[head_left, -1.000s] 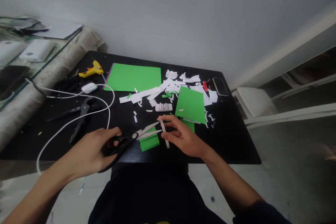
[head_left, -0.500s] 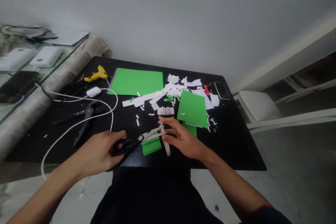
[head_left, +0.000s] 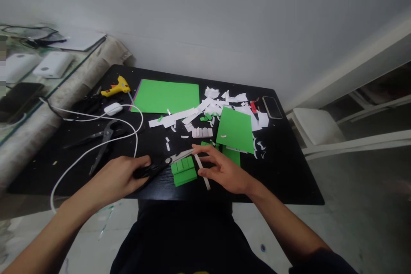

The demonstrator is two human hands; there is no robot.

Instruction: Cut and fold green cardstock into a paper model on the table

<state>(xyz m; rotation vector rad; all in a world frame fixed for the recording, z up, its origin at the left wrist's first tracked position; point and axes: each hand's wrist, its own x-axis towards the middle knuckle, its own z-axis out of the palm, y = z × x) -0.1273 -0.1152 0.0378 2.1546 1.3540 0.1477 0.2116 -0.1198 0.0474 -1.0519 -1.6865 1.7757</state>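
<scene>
My left hand (head_left: 120,176) is closed round the black handles of a pair of scissors (head_left: 164,163), whose blades now lie together and point right. My right hand (head_left: 221,170) pinches a narrow white paper strip (head_left: 202,172) just past the blade tips, its other fingers spread. Under the blades lies a small folded green paper piece (head_left: 184,171) on the black table (head_left: 282,171). Both hands hover at the near edge of the table.
Farther back lie a large green sheet (head_left: 167,96), a smaller green sheet (head_left: 235,130), many white paper scraps (head_left: 205,109), a phone (head_left: 272,106), a yellow glue gun (head_left: 114,87), pliers (head_left: 104,137) and a white cable (head_left: 105,141). A white chair (head_left: 316,126) stands to the right.
The scissor blades, apart a second ago around the white strip, have come together. Both hands stayed near the table's front edge; the view shifted slightly.
</scene>
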